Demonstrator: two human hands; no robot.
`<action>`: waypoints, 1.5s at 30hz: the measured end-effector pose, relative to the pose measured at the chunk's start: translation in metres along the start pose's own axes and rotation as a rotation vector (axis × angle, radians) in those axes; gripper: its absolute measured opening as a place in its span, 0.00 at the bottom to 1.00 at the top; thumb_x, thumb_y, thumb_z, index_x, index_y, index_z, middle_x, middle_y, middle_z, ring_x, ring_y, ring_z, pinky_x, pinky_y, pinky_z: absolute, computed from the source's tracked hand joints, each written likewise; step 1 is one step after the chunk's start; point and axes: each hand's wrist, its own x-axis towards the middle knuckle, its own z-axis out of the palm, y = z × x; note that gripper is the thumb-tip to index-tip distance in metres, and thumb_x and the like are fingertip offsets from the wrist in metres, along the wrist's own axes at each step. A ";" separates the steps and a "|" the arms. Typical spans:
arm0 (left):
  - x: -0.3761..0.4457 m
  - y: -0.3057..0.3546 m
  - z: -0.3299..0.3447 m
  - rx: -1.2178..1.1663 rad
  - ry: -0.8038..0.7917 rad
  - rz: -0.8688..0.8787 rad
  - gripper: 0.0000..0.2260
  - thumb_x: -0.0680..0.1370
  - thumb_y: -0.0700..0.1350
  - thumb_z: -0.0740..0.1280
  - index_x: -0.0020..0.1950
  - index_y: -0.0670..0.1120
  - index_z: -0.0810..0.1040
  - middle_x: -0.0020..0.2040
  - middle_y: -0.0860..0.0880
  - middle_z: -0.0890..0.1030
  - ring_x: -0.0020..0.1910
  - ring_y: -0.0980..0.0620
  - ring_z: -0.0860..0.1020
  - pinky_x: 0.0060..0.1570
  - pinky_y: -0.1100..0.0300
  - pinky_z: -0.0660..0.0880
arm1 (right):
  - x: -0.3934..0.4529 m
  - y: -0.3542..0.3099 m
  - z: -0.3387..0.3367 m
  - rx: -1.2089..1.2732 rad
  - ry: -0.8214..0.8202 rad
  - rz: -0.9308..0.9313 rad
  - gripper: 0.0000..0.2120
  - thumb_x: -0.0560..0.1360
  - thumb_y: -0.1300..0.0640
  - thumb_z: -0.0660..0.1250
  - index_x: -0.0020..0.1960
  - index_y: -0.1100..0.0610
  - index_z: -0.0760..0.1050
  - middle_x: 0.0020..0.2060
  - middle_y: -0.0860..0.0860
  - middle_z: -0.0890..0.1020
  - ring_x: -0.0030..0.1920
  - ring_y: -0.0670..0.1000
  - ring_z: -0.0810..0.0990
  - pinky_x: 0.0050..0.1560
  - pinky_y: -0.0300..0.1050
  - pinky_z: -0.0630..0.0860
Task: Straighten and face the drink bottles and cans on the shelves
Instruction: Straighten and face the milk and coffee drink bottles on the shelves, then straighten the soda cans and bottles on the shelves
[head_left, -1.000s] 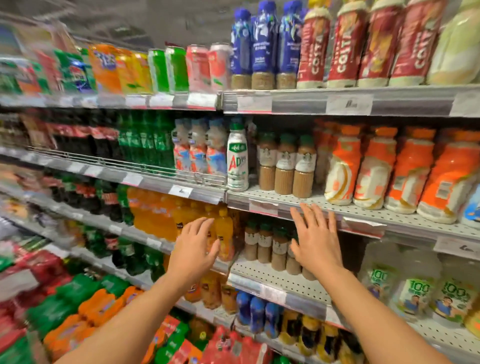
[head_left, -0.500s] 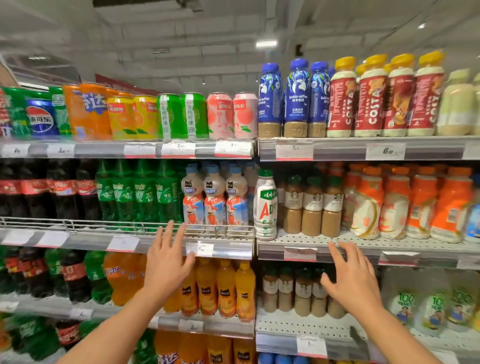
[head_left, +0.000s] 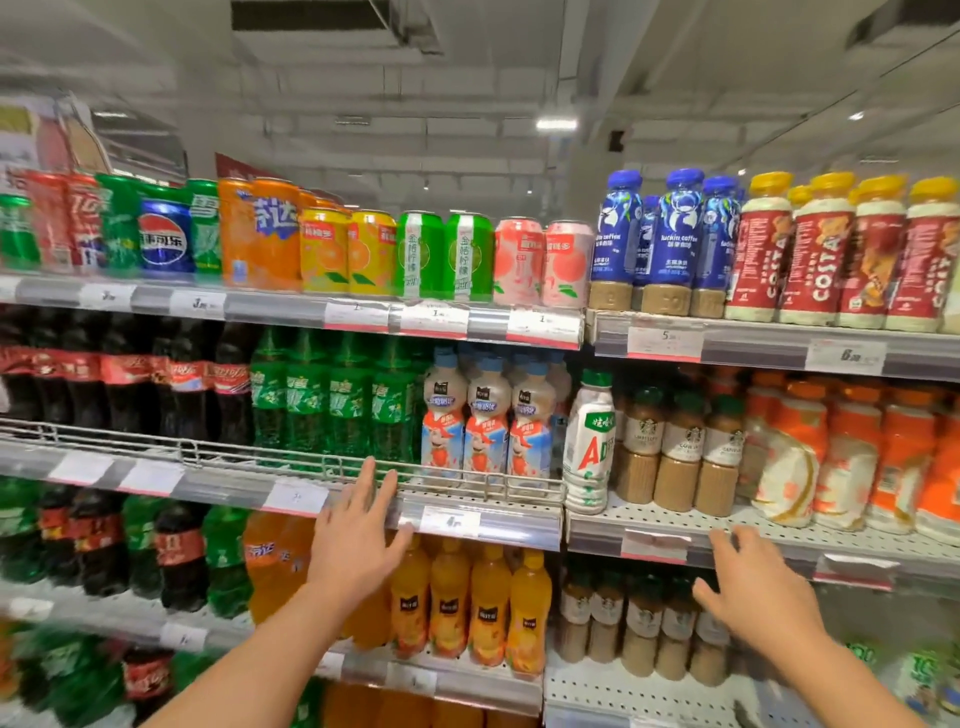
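Standing in rows on the top shelf (head_left: 270, 312), from the left: red and green cans (head_left: 78, 228), a Pepsi can (head_left: 166, 236), an orange Fanta can (head_left: 260, 234), yellow cans (head_left: 345, 252), green cans (head_left: 444, 257), pink cans (head_left: 543, 265). Mostly showing labels outward, though blurring at the far left, so hard judging there.

Filling the second shelf (head_left: 291, 475) behind a wire rail: cola bottles (head_left: 130, 384), green Sprite bottles (head_left: 332, 395), three milk bottles (head_left: 485, 421) facing front.

Hovering in front of that shelf edge: left hand (head_left: 353, 540), fingers spread wide, holding nothing, not clearly touching anything.

Sitting below it: orange juice bottles (head_left: 467, 608), lined up with labels forward.

Moving right: a white AD bottle (head_left: 589, 441) standing alone at the front edge, just beside the Starbucks bottles (head_left: 680, 452) and apart from its own kind; probably misplaced or needing pushing back. Above, blue Luckin bottles (head_left: 670, 239) and Costa bottles (head_left: 831, 254), the Costa labels turning at differing angles, likely wanting facing. Orange-wrapped bottles (head_left: 852, 457) on the far right also looking unevenly turned.

Hanging low near the right shelf lip: right hand (head_left: 753, 597), fingers open and loosely spread, gripping nothing.

Judging overall: cans largely faced; right-side bottles still waiting; no bottle in either hand yet.
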 end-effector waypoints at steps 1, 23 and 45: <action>0.000 -0.001 0.000 -0.001 -0.003 0.012 0.37 0.78 0.72 0.47 0.83 0.59 0.47 0.84 0.51 0.39 0.80 0.44 0.59 0.76 0.43 0.63 | 0.001 -0.006 -0.009 -0.019 0.019 -0.041 0.24 0.76 0.36 0.57 0.66 0.48 0.71 0.62 0.48 0.75 0.59 0.49 0.76 0.49 0.45 0.80; -0.020 -0.081 -0.055 0.042 -0.085 0.043 0.31 0.82 0.62 0.59 0.83 0.57 0.53 0.84 0.50 0.54 0.79 0.45 0.60 0.73 0.47 0.66 | -0.002 -0.209 0.013 0.149 0.059 -0.591 0.37 0.78 0.43 0.61 0.82 0.49 0.49 0.82 0.52 0.52 0.82 0.55 0.49 0.80 0.57 0.50; 0.006 -0.317 -0.017 -0.092 -0.085 0.114 0.29 0.81 0.64 0.51 0.83 0.59 0.55 0.83 0.50 0.55 0.82 0.43 0.54 0.76 0.41 0.61 | -0.037 -0.372 -0.021 0.166 0.120 -0.349 0.31 0.76 0.49 0.67 0.77 0.56 0.66 0.74 0.56 0.70 0.75 0.57 0.67 0.76 0.55 0.64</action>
